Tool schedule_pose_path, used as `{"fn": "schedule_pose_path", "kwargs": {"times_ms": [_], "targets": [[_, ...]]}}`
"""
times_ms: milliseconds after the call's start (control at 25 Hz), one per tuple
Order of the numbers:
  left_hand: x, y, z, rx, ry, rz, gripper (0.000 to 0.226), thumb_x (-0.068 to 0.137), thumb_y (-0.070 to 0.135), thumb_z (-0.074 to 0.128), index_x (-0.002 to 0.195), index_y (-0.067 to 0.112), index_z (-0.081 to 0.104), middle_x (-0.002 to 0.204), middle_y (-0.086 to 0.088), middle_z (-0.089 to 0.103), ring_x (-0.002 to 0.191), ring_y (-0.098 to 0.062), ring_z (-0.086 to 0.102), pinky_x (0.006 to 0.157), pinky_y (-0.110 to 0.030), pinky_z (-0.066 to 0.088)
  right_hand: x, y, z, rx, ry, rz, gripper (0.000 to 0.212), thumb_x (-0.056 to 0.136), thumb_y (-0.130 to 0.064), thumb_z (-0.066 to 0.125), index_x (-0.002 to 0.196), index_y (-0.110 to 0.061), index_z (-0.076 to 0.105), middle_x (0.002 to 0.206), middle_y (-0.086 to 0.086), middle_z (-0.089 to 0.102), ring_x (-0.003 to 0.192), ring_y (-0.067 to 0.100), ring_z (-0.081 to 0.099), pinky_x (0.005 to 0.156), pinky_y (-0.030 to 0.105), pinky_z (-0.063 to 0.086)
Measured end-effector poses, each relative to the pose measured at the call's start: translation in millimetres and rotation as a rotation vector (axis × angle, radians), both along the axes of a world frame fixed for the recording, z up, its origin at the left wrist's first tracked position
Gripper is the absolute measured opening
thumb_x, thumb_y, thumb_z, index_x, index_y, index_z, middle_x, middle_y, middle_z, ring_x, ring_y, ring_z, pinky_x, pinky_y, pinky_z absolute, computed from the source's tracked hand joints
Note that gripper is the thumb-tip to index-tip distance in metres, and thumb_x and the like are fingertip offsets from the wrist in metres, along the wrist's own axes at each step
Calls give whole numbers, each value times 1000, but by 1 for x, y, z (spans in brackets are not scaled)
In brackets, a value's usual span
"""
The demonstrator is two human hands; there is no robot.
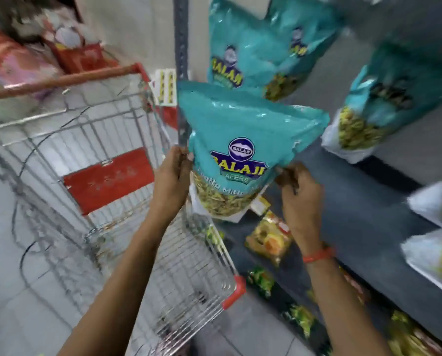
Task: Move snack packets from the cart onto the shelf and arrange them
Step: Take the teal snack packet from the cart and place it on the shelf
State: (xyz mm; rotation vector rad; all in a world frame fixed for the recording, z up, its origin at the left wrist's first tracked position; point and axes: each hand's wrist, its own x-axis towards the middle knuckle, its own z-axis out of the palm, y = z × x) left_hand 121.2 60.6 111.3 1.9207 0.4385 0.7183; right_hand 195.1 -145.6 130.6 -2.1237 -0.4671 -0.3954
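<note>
I hold a teal Balaji snack packet (243,140) upright between both hands, in front of the grey shelf's (356,201) front edge. My left hand (172,176) grips its lower left side. My right hand (298,191) pinches its lower right corner. Two matching teal packets (261,47) stand at the back left of the shelf, and another one (387,98) leans further right. The wire cart (107,155) with red trim stands to the left, and its basket looks empty.
More packets with white bottoms (435,242) sit at the shelf's right edge. Small yellow and green packets (268,240) fill the lower shelf under my right arm. A grey upright post (181,47) rises between cart and shelf. Red and orange goods (68,47) lie behind the cart.
</note>
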Motion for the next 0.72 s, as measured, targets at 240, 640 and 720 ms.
{"fn": "schedule_pose_path", "kwargs": {"times_ms": [240,640,720], "targets": [[117,-85,31,6,49,-242,22,96,13,41,101,-6,49,96,-31,61,90,-42,57,59,-31,22,52,-88,28,159,35,-244,9,90,-6,54,86,-1,61,72,-2,60,64,4,49,57,23,37],[223,-124,31,-54,199,-473,21,96,23,37,104,5,44,111,-29,60,103,-45,58,85,-57,51,120,-122,31,109,24,-397,12,90,-5,52,85,5,56,79,25,67,65,25,53,53,25,26],[226,-119,25,-179,218,-527,29,90,40,42,102,14,43,116,-26,59,108,-43,57,91,-58,49,117,-126,29,171,91,-328,15,92,-13,53,96,1,58,89,15,70,74,23,61,54,18,36]]}}
